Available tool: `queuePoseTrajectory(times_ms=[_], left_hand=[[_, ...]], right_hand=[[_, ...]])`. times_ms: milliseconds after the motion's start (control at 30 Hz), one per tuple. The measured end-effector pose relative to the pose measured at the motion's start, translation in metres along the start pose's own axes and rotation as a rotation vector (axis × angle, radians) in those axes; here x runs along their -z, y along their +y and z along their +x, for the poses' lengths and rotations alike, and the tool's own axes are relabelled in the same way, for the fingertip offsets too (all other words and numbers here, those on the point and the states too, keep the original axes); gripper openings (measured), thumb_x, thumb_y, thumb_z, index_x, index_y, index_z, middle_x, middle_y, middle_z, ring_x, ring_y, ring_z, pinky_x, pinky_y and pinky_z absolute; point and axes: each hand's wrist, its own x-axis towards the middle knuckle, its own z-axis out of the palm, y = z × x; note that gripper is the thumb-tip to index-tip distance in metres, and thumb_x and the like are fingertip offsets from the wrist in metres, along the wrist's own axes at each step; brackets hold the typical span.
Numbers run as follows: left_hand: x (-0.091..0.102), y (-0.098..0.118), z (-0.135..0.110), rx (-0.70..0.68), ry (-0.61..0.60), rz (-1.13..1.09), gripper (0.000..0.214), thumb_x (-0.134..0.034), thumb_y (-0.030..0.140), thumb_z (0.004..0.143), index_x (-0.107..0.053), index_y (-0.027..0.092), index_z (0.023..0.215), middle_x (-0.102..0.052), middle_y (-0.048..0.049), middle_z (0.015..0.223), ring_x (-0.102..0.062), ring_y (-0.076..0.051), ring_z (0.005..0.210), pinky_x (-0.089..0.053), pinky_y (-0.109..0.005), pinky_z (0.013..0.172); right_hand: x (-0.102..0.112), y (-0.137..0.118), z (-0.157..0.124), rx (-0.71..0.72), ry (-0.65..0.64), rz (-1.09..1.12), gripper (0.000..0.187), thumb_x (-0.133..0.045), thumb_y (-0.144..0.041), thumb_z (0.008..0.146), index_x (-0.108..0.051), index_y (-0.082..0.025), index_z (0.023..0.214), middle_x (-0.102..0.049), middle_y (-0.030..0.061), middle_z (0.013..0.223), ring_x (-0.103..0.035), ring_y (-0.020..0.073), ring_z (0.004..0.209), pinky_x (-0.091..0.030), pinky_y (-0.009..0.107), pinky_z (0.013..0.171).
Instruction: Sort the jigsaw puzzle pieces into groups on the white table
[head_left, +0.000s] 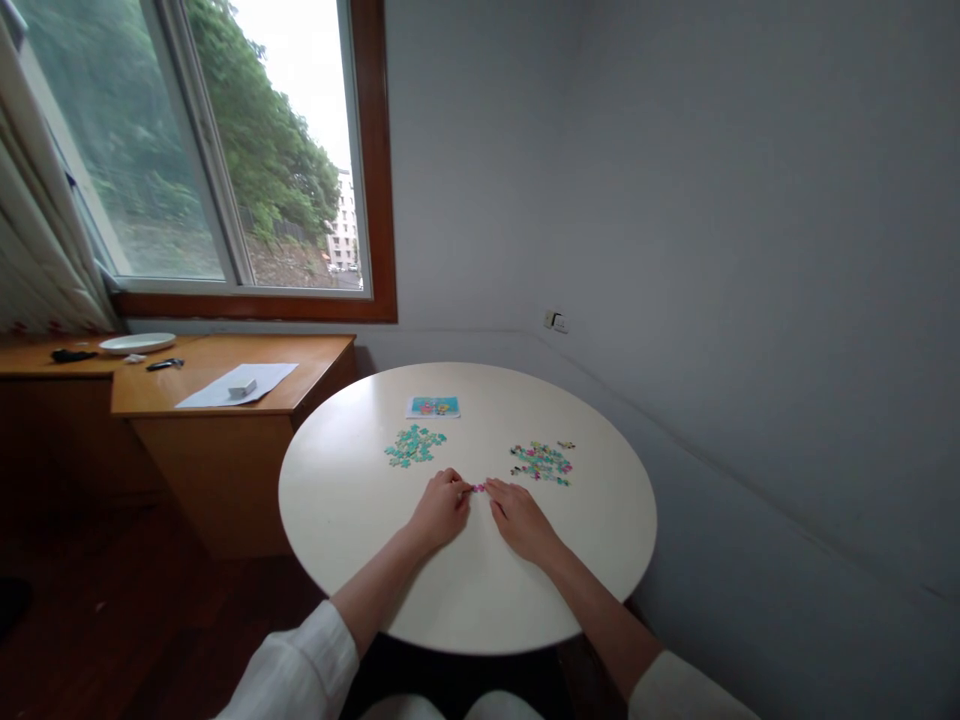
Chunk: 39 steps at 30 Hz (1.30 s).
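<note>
Small pink and purple jigsaw puzzle pieces (479,488) lie on the white table between my two hands. My left hand (442,508) is closed, its thumb and forefinger pinched on a puzzle piece at the left end of this small row. From the other side, my right hand (521,518) reaches in with fingers stretched out low over the table. Its fingertips touch the right end of the pieces, and its thumb is apart. Beyond my left hand is a loose pile of turquoise puzzle pieces (415,446). Mixed-colour puzzle pieces (541,462) are spread beyond my right hand.
A picture card (433,407) with a blue scene lies toward the back of the round table (480,610). On the wooden desk (322,362) at left are a paper sheet (274,378), a small white box (242,388) and a white plate (138,343). Walls stand behind and right.
</note>
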Motion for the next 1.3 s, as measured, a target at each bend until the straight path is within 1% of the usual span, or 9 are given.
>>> queuePoseTrajectory(times_ms=[233, 467, 767, 867, 1033, 1167, 1300], left_hand=[[0.004, 0.007, -0.002, 0.02, -0.045, 0.029, 0.027, -0.048, 0.009, 0.075, -0.068, 0.016, 0.092, -0.059, -0.0077, 0.09, -0.051, -0.019, 0.086, -0.041, -0.031, 0.081], [0.016, 0.023, -0.017, 0.056, -0.102, 0.093, 0.027, -0.046, 0.011, 0.077, -0.067, 0.017, 0.094, -0.059, -0.0084, 0.093, -0.052, -0.02, 0.088, -0.041, -0.032, 0.081], [0.018, 0.028, -0.025, 0.057, -0.128, 0.156, 0.026, -0.044, 0.01, 0.078, -0.066, 0.016, 0.089, -0.06, -0.008, 0.095, -0.052, -0.02, 0.089, -0.041, -0.032, 0.081], [0.022, 0.033, -0.029, 0.073, -0.151, 0.16, 0.026, -0.043, 0.01, 0.078, -0.066, 0.016, 0.088, -0.06, -0.0083, 0.095, -0.052, -0.02, 0.089, -0.041, -0.032, 0.081], [0.027, 0.039, -0.04, 0.083, -0.197, 0.146, 0.029, -0.044, 0.008, 0.075, -0.066, 0.017, 0.092, -0.059, -0.0083, 0.096, -0.051, -0.02, 0.09, -0.041, -0.032, 0.082], [0.025, 0.039, -0.045, 0.076, -0.181, 0.133, 0.028, -0.044, 0.008, 0.075, -0.066, 0.017, 0.09, -0.06, -0.0083, 0.096, -0.051, -0.02, 0.089, -0.041, -0.033, 0.082], [0.022, 0.036, -0.044, 0.087, -0.152, 0.094, 0.028, -0.044, 0.007, 0.074, -0.066, 0.017, 0.089, -0.06, -0.0083, 0.094, -0.052, -0.02, 0.089, -0.042, -0.033, 0.082]], right_hand=[[0.0, -0.005, -0.006, -0.003, 0.002, -0.015, 0.041, -0.036, -0.012, 0.085, -0.055, -0.013, 0.121, -0.056, 0.0108, 0.125, -0.048, 0.0203, 0.118, -0.035, 0.04, 0.101], [0.001, -0.016, -0.019, 0.011, 0.002, -0.022, 0.041, -0.036, -0.011, 0.085, -0.055, -0.015, 0.121, -0.055, 0.0105, 0.126, -0.048, 0.0207, 0.118, -0.035, 0.042, 0.101], [0.004, -0.022, -0.024, 0.015, -0.004, -0.021, 0.041, -0.034, -0.012, 0.085, -0.054, -0.016, 0.121, -0.054, 0.0098, 0.126, -0.047, 0.0197, 0.12, -0.034, 0.041, 0.101], [0.006, -0.027, -0.029, 0.006, -0.015, -0.016, 0.042, -0.034, -0.011, 0.085, -0.054, -0.015, 0.121, -0.054, 0.0104, 0.126, -0.046, 0.0201, 0.12, -0.034, 0.042, 0.102], [0.005, -0.034, -0.04, -0.004, -0.03, -0.004, 0.043, -0.034, -0.013, 0.085, -0.053, -0.017, 0.123, -0.053, 0.0099, 0.128, -0.045, 0.02, 0.121, -0.033, 0.041, 0.102], [0.004, -0.036, -0.044, -0.019, -0.042, 0.007, 0.043, -0.034, -0.014, 0.085, -0.052, -0.017, 0.124, -0.051, 0.0096, 0.13, -0.043, 0.0202, 0.122, -0.031, 0.042, 0.103], [0.005, -0.036, -0.044, -0.02, -0.04, 0.013, 0.043, -0.035, -0.014, 0.085, -0.052, -0.016, 0.124, -0.051, 0.0102, 0.129, -0.044, 0.0202, 0.122, -0.031, 0.042, 0.103]])
